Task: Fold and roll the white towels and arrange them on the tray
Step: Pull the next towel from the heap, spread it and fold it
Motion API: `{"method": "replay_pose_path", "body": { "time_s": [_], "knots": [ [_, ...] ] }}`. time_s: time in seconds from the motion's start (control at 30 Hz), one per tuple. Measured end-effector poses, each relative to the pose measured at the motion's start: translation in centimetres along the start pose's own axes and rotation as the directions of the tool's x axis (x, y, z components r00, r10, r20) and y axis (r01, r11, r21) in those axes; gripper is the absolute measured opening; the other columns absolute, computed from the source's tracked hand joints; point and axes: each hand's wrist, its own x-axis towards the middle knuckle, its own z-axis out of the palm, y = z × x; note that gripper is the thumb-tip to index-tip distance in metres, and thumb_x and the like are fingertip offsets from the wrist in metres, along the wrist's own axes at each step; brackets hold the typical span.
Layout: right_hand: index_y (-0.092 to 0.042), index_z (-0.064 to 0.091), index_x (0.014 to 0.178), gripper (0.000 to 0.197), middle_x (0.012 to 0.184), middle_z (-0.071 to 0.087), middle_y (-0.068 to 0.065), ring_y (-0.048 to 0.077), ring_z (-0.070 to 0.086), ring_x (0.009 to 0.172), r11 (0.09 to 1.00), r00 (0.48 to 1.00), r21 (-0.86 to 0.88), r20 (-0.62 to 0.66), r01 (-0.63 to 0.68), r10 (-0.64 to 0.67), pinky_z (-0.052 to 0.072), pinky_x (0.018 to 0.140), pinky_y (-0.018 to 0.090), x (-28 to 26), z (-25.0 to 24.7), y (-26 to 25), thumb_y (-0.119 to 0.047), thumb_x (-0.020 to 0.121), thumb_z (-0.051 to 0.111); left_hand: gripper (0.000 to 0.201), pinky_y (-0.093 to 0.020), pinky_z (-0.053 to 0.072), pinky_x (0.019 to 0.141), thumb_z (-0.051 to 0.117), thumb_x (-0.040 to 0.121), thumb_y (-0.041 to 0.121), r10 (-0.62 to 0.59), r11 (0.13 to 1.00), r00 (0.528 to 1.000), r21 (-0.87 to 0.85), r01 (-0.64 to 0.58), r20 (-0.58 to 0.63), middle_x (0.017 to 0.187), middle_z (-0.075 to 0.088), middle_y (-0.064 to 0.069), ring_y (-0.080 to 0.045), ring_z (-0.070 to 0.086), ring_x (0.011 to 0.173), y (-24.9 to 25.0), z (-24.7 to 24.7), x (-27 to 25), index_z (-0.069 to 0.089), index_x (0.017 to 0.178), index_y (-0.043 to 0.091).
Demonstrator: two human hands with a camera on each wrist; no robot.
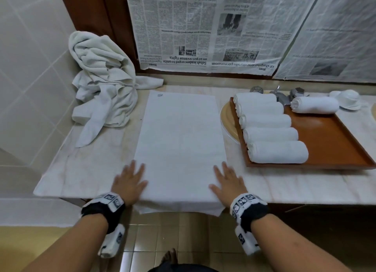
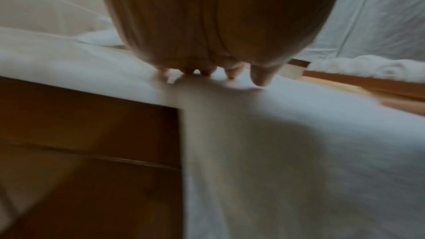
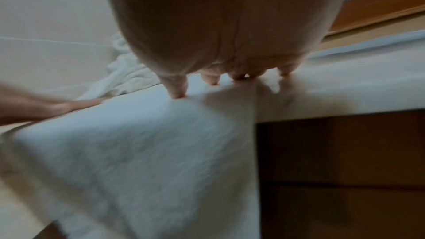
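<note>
A white towel point(image 1: 180, 141) lies flat and lengthwise on the marble counter point(image 1: 305, 186), its near end hanging over the front edge. My left hand point(image 1: 130, 180) presses flat on its near left edge, fingers straight. My right hand point(image 1: 227, 182) presses flat on its near right edge. Both wrist views show the palms point(image 2: 207, 24) point(image 3: 230, 24) with fingertips down on the towel point(image 2: 299, 152) point(image 3: 138, 152). A brown tray point(image 1: 333, 141) at the right holds a row of several rolled white towels point(image 1: 270, 133) and one more roll point(image 1: 315, 105) at its far end.
A heap of crumpled white towels point(image 1: 103, 88) sits at the back left corner against the tiled wall. Taps point(image 1: 278, 94) and a white cup on a saucer point(image 1: 348, 99) stand behind the tray. Newspaper point(image 1: 203, 27) covers the wall. A yellow basin rim point(image 1: 227, 117) shows under the tray.
</note>
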Motion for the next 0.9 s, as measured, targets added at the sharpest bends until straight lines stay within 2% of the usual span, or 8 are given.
{"method": "replay_pose_path", "body": {
  "time_s": [0.13, 0.27, 0.37, 0.5, 0.6, 0.7, 0.8, 0.9],
  "knots": [
    [-0.023, -0.004, 0.159, 0.076, 0.165, -0.015, 0.010, 0.029, -0.006, 0.153, 0.988, 0.985, 0.032, -0.086, -0.150, 0.153, 0.009, 0.123, 0.050, 0.9, -1.7, 0.4, -0.053, 0.101, 0.036, 0.068, -0.051, 0.012, 0.120, 0.029, 0.103, 0.049, -0.114, 0.992, 0.990, -0.068, 0.108, -0.081, 0.164, -0.016, -0.006, -0.030, -0.003, 0.151, -3.4, -2.3, 1.1, -0.002, 0.158, 0.025],
    [-0.022, -0.002, 0.159, 0.073, 0.164, -0.019, 0.006, 0.025, -0.010, 0.153, 0.996, 0.991, 0.049, -0.122, 0.068, -0.061, 0.004, 0.123, 0.045, 0.5, -1.0, -4.9, -0.045, 0.102, 0.039, 0.075, -0.046, 0.015, 0.120, 0.028, 0.099, 0.056, 0.182, 0.981, 0.969, -0.040, -0.191, -0.166, 0.163, -0.015, -0.011, -0.033, -0.001, 0.151, 1.6, -2.9, 1.5, -0.002, 0.157, 0.020],
    [-0.028, -0.005, 0.159, 0.072, 0.163, -0.025, -0.003, 0.018, -0.014, 0.152, 0.982, 0.980, -0.036, -0.054, 0.187, -0.189, -0.001, 0.122, 0.044, 0.5, 0.6, -5.8, -0.051, 0.103, 0.034, 0.099, -0.046, 0.007, 0.120, 0.001, 0.074, 0.083, 0.378, 0.924, 0.926, 0.051, -0.378, 0.005, 0.156, -0.029, -0.001, -0.028, -0.010, 0.151, 4.0, -2.0, 1.6, -0.004, 0.156, 0.029],
    [-0.024, -0.011, 0.158, 0.075, 0.162, -0.025, 0.001, 0.021, -0.012, 0.152, 0.996, 0.995, -0.017, -0.040, -0.091, 0.090, 0.002, 0.122, 0.048, 1.1, -0.5, -2.2, -0.057, 0.102, 0.027, 0.090, -0.051, 0.001, 0.119, 0.019, 0.086, 0.081, -0.046, 0.998, 0.998, 0.045, 0.048, -0.040, 0.158, -0.031, -0.004, -0.030, -0.015, 0.150, 0.1, -2.2, 3.5, -0.017, 0.154, 0.032],
    [-0.017, -0.010, 0.158, 0.077, 0.163, -0.022, 0.008, 0.025, -0.011, 0.153, 0.990, 0.988, -0.052, -0.090, -0.128, 0.123, 0.002, 0.124, 0.047, 1.9, -2.5, -1.8, -0.051, 0.103, 0.030, 0.096, -0.053, 0.001, 0.120, 0.028, 0.089, 0.076, -0.279, 0.959, 0.952, -0.079, 0.271, -0.125, 0.159, -0.029, -0.012, -0.035, -0.014, 0.149, -1.2, -4.2, 4.8, -0.017, 0.155, 0.023],
    [-0.018, -0.007, 0.159, 0.076, 0.162, -0.026, 0.006, 0.022, -0.016, 0.152, 0.995, 0.990, -0.010, -0.100, 0.102, -0.103, 0.001, 0.123, 0.042, 2.7, -3.3, -5.3, -0.045, 0.104, 0.037, 0.089, -0.050, 0.001, 0.119, 0.030, 0.093, 0.068, 0.041, 0.999, 0.980, 0.029, -0.036, -0.195, 0.157, -0.032, -0.009, -0.033, -0.015, 0.150, 2.2, -5.2, 5.3, -0.021, 0.153, 0.026],
    [-0.022, 0.000, 0.160, 0.073, 0.163, -0.022, 0.000, 0.019, -0.014, 0.152, 0.969, 0.970, 0.040, 0.029, 0.242, -0.243, 0.000, 0.123, 0.039, 4.4, -3.2, -7.1, -0.048, 0.103, 0.038, 0.083, -0.047, 0.000, 0.120, 0.017, 0.088, 0.074, 0.352, 0.931, 0.935, 0.086, -0.354, 0.037, 0.153, -0.035, 0.001, -0.027, -0.019, 0.149, 5.3, -4.4, 5.5, -0.016, 0.153, 0.034],
    [-0.021, -0.008, 0.159, 0.078, 0.162, -0.027, 0.000, 0.022, -0.015, 0.152, 0.995, 0.993, 0.012, 0.066, 0.100, -0.101, 0.001, 0.122, 0.045, 7.7, -4.6, -4.3, -0.050, 0.103, 0.037, 0.091, -0.047, -0.004, 0.119, 0.004, 0.076, 0.088, 0.293, 0.935, 0.942, 0.157, -0.319, 0.166, 0.151, -0.039, 0.005, -0.020, -0.026, 0.146, 3.5, -4.8, 7.3, -0.020, 0.150, 0.041]
  ]
}}
